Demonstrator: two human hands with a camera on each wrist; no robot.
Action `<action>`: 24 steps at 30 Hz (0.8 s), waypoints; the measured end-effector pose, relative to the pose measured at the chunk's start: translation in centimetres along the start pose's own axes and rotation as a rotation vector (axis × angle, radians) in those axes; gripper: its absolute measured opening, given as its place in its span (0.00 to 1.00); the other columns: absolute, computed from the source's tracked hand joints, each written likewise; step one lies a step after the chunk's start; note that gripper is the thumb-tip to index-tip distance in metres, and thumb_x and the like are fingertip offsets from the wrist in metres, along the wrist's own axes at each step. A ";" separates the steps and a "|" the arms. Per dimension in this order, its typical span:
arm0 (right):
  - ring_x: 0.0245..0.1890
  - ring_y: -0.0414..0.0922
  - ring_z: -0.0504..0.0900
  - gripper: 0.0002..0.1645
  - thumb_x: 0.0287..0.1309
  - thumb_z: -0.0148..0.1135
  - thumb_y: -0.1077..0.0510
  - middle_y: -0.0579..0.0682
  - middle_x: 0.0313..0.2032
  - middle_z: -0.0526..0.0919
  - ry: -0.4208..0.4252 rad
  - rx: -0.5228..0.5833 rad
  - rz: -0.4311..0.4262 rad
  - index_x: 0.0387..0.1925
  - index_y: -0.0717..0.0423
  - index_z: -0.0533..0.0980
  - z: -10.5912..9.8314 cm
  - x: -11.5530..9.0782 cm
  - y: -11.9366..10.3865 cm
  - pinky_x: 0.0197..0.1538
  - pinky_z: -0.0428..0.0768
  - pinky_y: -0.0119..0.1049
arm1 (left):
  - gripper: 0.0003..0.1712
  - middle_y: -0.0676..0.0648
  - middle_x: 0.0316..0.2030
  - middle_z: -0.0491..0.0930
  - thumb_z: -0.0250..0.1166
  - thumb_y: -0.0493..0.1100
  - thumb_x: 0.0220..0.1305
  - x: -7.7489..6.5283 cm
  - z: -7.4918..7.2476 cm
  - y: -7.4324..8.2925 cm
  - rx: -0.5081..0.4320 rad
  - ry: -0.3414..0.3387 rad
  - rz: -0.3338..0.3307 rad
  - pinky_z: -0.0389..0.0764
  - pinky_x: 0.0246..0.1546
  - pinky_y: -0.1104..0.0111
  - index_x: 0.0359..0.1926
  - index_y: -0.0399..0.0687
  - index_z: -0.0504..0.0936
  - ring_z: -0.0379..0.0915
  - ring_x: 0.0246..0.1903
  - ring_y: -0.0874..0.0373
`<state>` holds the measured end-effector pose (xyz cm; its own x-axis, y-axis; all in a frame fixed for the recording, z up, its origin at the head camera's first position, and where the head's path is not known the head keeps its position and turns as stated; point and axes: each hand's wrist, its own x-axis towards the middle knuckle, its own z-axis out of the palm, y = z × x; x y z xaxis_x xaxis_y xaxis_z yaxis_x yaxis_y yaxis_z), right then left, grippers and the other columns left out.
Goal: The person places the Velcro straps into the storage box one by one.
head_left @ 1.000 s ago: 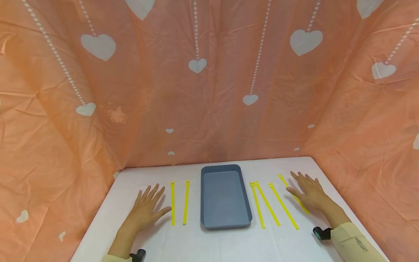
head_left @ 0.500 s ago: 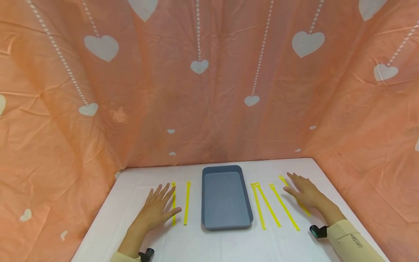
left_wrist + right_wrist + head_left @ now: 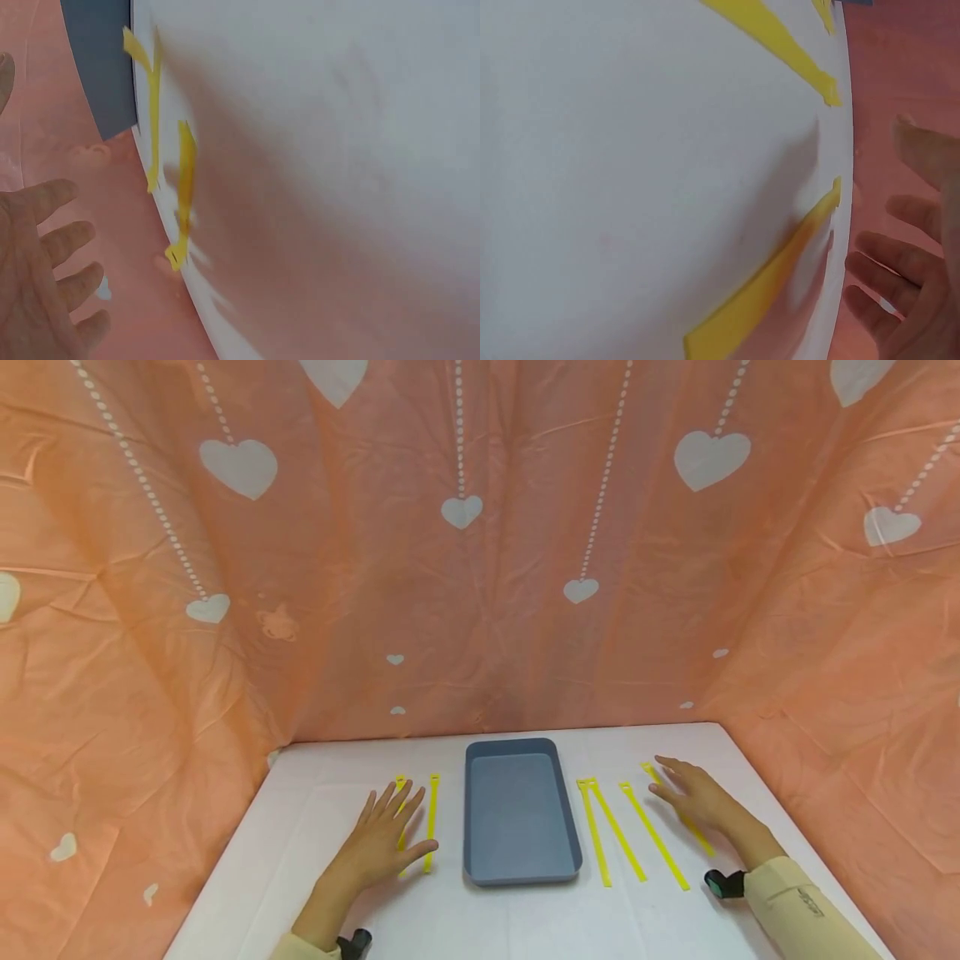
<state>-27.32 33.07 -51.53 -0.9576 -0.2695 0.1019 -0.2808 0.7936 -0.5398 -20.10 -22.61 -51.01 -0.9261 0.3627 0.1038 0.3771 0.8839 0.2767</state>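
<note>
My left hand [image 3: 380, 845] hovers with spread fingers over two yellow cable ties [image 3: 432, 806] left of the tray, partly covering both in the head view. In the left wrist view that hand [image 3: 34, 281] is apart from the outer tie [image 3: 186, 172], casting a shadow on the table. Over at the right, my right hand [image 3: 699, 795] is held above the outermost yellow cable tie [image 3: 703, 841], its fingers loosely extended. The right wrist view shows this hand [image 3: 911, 262] holding nothing. Each tie is a flat strip with a slotted head. Both hands are bare.
A blue-grey rectangular tray [image 3: 521, 818] stands mid-table, between the two groups. Three more yellow cable ties lie right of it, one slanted tie [image 3: 655, 837] nearest the right hand. Pink-orange heart-printed curtain [image 3: 510, 610] encloses the back and sides of the white table [image 3: 450, 927].
My left hand has moved right, from beside the left ties to over them. The right hand has shifted slightly left, its fingers closer together. The ties and tray have stayed in place.
</note>
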 end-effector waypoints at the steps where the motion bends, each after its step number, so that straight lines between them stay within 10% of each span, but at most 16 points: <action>1: 0.71 0.78 0.66 0.44 0.74 0.68 0.44 0.77 0.71 0.70 0.003 0.005 0.005 0.76 0.69 0.67 0.0 0.1 0.0 0.70 0.64 0.77 | 0.54 0.35 0.83 0.54 0.62 0.73 0.72 0.1 0.1 0.2 0.000 -0.006 0.004 0.41 0.82 0.36 0.84 0.45 0.61 0.42 0.83 0.33; 24: 0.46 0.61 0.82 0.30 0.65 0.77 0.56 0.64 0.47 0.83 0.105 0.062 -0.032 0.60 0.73 0.78 0.5 1.6 0.6 0.53 0.82 0.61 | 0.56 0.36 0.83 0.55 0.63 0.73 0.71 1.1 1.2 3.8 -0.007 -0.033 0.095 0.45 0.82 0.37 0.84 0.41 0.60 0.45 0.83 0.34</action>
<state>-28.98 32.82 -52.14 -0.9506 -0.2332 0.2047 -0.3098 0.7494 -0.5852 -19.64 -18.47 -50.99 -0.8852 0.4547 0.0981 0.4633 0.8430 0.2734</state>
